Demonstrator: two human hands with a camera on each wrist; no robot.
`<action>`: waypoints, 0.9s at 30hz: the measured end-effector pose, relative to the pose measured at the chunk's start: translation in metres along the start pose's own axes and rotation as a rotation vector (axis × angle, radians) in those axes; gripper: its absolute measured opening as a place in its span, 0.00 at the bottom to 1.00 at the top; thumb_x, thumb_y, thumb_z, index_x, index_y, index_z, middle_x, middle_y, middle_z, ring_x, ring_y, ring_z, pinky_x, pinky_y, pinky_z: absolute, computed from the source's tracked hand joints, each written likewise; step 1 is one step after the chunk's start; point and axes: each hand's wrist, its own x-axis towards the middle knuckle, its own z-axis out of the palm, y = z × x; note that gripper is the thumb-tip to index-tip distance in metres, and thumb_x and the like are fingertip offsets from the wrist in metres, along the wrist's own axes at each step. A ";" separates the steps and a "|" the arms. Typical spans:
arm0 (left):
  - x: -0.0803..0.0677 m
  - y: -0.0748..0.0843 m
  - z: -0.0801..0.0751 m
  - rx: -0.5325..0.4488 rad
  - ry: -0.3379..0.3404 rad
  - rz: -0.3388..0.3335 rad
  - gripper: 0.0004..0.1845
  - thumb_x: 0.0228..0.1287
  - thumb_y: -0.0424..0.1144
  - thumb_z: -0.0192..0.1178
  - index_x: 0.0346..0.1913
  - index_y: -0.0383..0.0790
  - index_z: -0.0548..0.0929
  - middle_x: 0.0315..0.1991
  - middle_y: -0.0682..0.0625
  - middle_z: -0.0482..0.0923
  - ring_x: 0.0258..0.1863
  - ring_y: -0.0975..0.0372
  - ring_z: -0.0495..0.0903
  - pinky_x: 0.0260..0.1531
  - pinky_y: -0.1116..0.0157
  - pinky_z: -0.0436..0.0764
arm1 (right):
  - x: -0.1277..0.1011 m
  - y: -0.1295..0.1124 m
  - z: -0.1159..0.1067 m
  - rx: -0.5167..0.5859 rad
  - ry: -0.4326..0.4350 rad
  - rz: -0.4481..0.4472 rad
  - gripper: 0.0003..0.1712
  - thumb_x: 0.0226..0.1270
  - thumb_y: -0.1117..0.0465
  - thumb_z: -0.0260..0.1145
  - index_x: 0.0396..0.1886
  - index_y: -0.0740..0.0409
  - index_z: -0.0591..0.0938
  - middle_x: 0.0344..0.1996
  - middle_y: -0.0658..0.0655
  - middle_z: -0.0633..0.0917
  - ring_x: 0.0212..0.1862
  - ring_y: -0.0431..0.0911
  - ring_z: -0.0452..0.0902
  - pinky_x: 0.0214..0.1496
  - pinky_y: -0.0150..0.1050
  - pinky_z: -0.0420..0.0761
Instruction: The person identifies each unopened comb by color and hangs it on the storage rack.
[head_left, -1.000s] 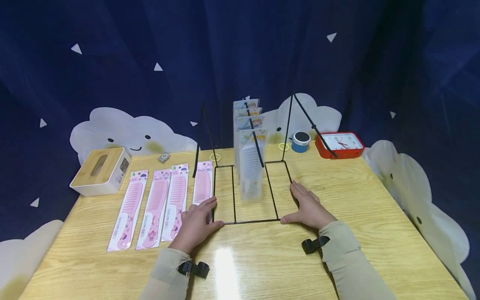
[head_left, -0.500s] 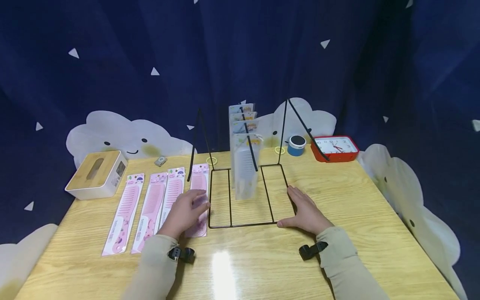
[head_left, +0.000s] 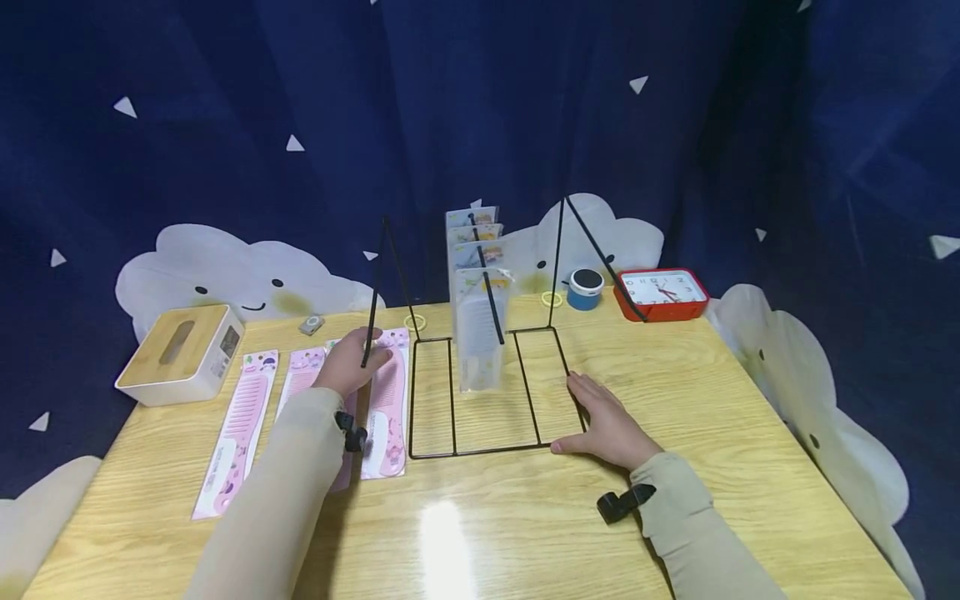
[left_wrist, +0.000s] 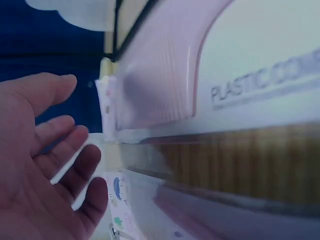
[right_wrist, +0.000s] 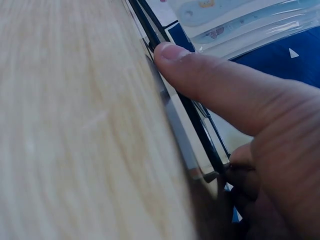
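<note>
**Bench and its load**

Light wood-grain bench [head_left: 750, 433], glossy. On it, left to right: white tissue box with wooden lid [head_left: 176, 354]; small grey clip [head_left: 309, 324]; row of pink packaged combs [head_left: 247, 425] laid flat side by side; black wire rack [head_left: 487, 392] standing at centre, packaged combs hung on it; two yellow rings [head_left: 552, 298] behind the rack; blue round speaker [head_left: 585, 288]; red clock [head_left: 662, 293] lying face-up.

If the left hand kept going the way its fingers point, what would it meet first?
Probably the top card of the pink comb pack next to the wire rack. The left hand is right over it, fingers open; actual contact is unclear.
</note>
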 end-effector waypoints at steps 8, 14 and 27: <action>0.038 -0.007 0.008 0.063 -0.142 -0.079 0.41 0.68 0.43 0.60 0.77 0.30 0.56 0.72 0.31 0.62 0.71 0.39 0.62 0.68 0.44 0.63 | 0.000 0.000 0.000 0.004 -0.007 0.018 0.69 0.45 0.37 0.81 0.78 0.67 0.56 0.78 0.65 0.55 0.79 0.61 0.44 0.75 0.61 0.47; 0.047 -0.004 0.007 0.133 -0.219 -0.136 0.45 0.63 0.44 0.67 0.76 0.29 0.58 0.68 0.26 0.65 0.68 0.37 0.66 0.65 0.44 0.67 | 0.000 0.000 0.000 -0.010 0.014 0.007 0.69 0.45 0.37 0.81 0.77 0.68 0.58 0.78 0.66 0.57 0.78 0.62 0.46 0.75 0.61 0.49; 0.024 -0.007 -0.003 0.104 -0.093 -0.054 0.25 0.62 0.44 0.69 0.53 0.28 0.80 0.45 0.35 0.83 0.47 0.43 0.81 0.50 0.49 0.77 | -0.001 -0.002 0.001 -0.006 0.010 0.016 0.68 0.46 0.37 0.81 0.78 0.68 0.58 0.78 0.66 0.56 0.78 0.62 0.45 0.74 0.62 0.49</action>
